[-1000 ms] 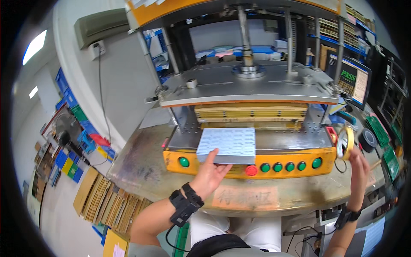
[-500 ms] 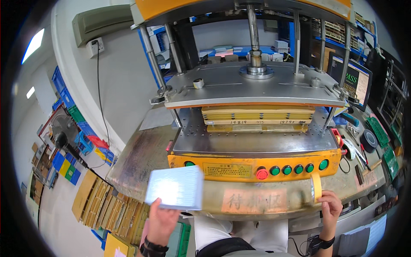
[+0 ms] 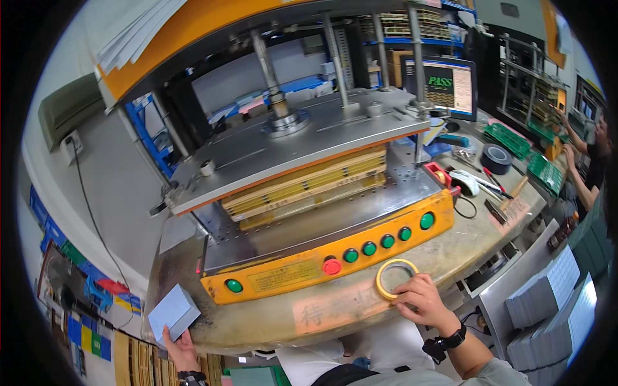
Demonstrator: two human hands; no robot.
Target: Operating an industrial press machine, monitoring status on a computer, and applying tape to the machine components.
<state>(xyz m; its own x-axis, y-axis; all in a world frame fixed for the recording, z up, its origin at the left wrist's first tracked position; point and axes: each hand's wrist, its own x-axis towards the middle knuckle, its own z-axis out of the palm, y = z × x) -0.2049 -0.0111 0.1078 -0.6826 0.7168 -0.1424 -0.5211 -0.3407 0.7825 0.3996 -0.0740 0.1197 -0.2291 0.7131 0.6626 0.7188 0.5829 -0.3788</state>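
At the lower left, my left hand (image 3: 180, 350) is closed round the near edge of a stack of thin pale-blue boards (image 3: 174, 313). The stack is tilted at the table's left front edge. My right hand (image 3: 421, 301) pinches a yellow roll of tape (image 3: 379, 284) by its right side. That ring faces me, above the table edge and just below the press's orange control panel (image 3: 309, 270). Between the platens of the press, a layered yellow plate fixture (image 3: 309, 183) sits under the grey upper plate (image 3: 322, 122).
Black tape (image 3: 497, 158), green circuit boards (image 3: 507, 140) and a hammer (image 3: 505, 204) lie on the right of the table. A monitor (image 3: 441, 87) stands behind. Stacks of pale boards (image 3: 544, 286) rest at lower right. Another person's arm (image 3: 582, 183) shows at far right.
My view has swung right and tilted. The tape roll has turned from nearly edge-on to face-on. The board stack now shows farther left and lower, still in my left hand.
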